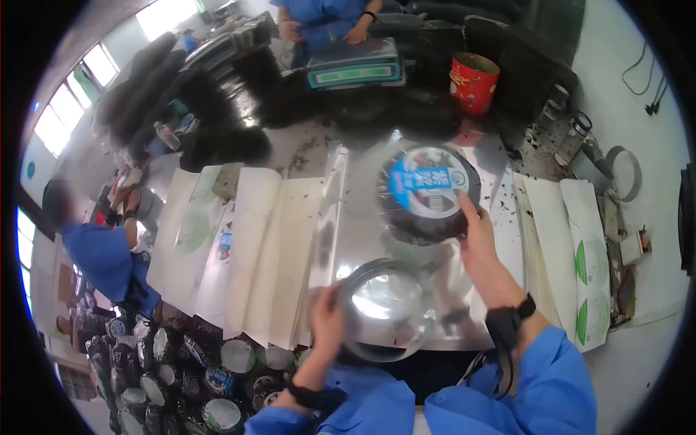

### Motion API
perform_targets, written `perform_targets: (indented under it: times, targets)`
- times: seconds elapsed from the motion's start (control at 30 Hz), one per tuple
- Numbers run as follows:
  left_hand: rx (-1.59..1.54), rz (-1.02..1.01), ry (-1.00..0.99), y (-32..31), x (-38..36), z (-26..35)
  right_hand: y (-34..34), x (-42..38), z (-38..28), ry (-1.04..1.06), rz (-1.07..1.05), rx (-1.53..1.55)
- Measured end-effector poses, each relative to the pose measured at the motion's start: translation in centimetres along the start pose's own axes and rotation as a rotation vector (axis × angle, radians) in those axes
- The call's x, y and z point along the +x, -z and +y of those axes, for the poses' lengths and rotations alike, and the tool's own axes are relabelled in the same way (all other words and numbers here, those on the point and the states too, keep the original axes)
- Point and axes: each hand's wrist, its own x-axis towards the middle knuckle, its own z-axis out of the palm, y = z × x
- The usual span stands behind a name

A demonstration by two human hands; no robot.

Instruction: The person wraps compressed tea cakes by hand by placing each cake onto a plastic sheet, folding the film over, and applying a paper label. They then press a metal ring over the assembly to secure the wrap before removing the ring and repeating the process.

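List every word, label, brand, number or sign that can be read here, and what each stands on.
Nothing reads with certainty.
Round label on the black package in the right hand: large white characters on blue, possibly "紫菜"; smaller print too blurred.
Red bucket: yellow markings, unreadable.
Turquoise box: green strip, too blurred.
Right-hand sheets: green prints, small marks illegible.
Blue-labelled package, lower left: too blurred.

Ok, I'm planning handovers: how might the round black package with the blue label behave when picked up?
The round black package may be slippery, given its glossy surface. Its circular outline suggests it could roll if stood on edge.
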Motion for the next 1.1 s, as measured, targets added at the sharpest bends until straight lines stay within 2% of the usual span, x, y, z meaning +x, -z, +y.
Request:
perform_targets:
  times: [0.03,0.07,0.1,0.13,0.17,0.2,0.23,0.27,0.3,0.37,0.4,0.47,0.53,0.57,0.6,0.63,0.67,0.7,0.73,0.77,0.83,0.93,1.0,1.03,1.1]
  targets:
    - [0.034,-0.012,0.025,-1.4,-0.2,0.2,-2.7,-1.5,-2.0,-0.093,-0.067,0.258]
    - [0.068,-0.028,0.051,-2.3,-0.1,0.6,-4.6,-3.9,-2.1,-0.294,-0.427,0.436]
    - [0.129,-0.03,-0.126,-2.4,-0.2,1.6,-7.1,-6.2,-3.3,-0.255,-0.884,0.372]
    - [0.194,-0.034,-0.291,-2.1,-1.0,3.0,-9.4,-7.5,-4.3,0.016,-1.011,0.04]
    - [0.189,-0.074,-0.329,-0.4,-1.3,5.7,-10.9,-7.2,-4.7,0.031,-1.018,-0.125]
    - [0.253,-0.092,-0.253,2.0,-2.1,8.0,-11.5,-6.1,-4.2,0.036,-1.026,-0.12]
    - [0.511,-0.097,-0.342,4.7,-2.8,10.5,-12.3,-4.4,-2.8,0.12,-0.994,-0.445]
    - [0.56,-0.07,-0.294,7.2,-3.7,12.5,-13.2,-2.7,-1.1,0.202,-0.938,-0.764]
    - [0.614,-0.015,-0.266,9.9,-4.2,13.9,-14.0,-1.5,0.8,0.208,-0.941,-0.75]
    - [0.778,0.154,-0.262,15.5,-3.5,15.3,-15.9,0.5,5.0,0.487,-1.116,-1.352]
    - [0.771,0.187,-0.042,17.5,-2.5,16.7,-16.4,1.6,7.3,0.487,-1.104,-1.334]
    - [0.931,0.108,-0.114,22.3,1.8,14.4,-16.7,4.0,10.2,1.431,-0.897,-1.342]
    - [1.074,-0.125,-0.004,25.6,7.2,9.6,-16.7,4.9,9.6,1.418,-0.857,-1.419]
    - [1.211,-0.267,0.006,24.6,9.4,8.7,-16.4,5.2,9.1,1.388,-0.828,-1.493]
    - [1.104,-0.324,-0.147,23.7,12.8,5.4,-16.1,5.3,8.3,1.387,-0.827,-1.507]
    - [0.988,-0.379,-0.298,22.3,15.7,2.6,-15.7,5.4,7.1,1.113,-1.028,-1.505]
    - [1.295,-0.444,-0.302,19.1,18.0,3.0,-15.1,5.4,6.3,0.82,-1.203,-1.48]
    - [1.603,-0.504,-0.303,15.3,20.4,3.5,-14.6,5.6,6.1,0.809,-1.2,-1.495]
    - [1.025,-0.363,-0.586,12.5,22.3,2.5,-14.0,5.8,5.9,0.864,-1.158,-1.412]
    - [1.006,-0.382,-0.657,9.8,24.0,2.2,-13.5,6.0,5.7,0.916,-1.114,-1.332]
    - [0.94,-0.427,-0.676,5.8,26.2,0.3,-13.5,6.0,5.4,0.906,-1.085,-1.278]
    - [0.923,-0.452,-0.721,4.3,26.7,-0.1,-14.7,6.4,7.3,0.874,-1.066,-1.153]
    - [0.71,-0.333,-0.717,4.4,26.4,0.1,-15.8,7.2,9.2,0.776,-1.197,-1.108]
    - [0.71,-0.335,-0.71,4.4,26.7,-0.4,-16.3,7.5,9.9,0.77,-1.2,-1.104]
    - [0.464,-0.178,-0.564,4.4,26.5,-1.3,-16.9,7.5,10.3,0.82,-1.116,-0.998]
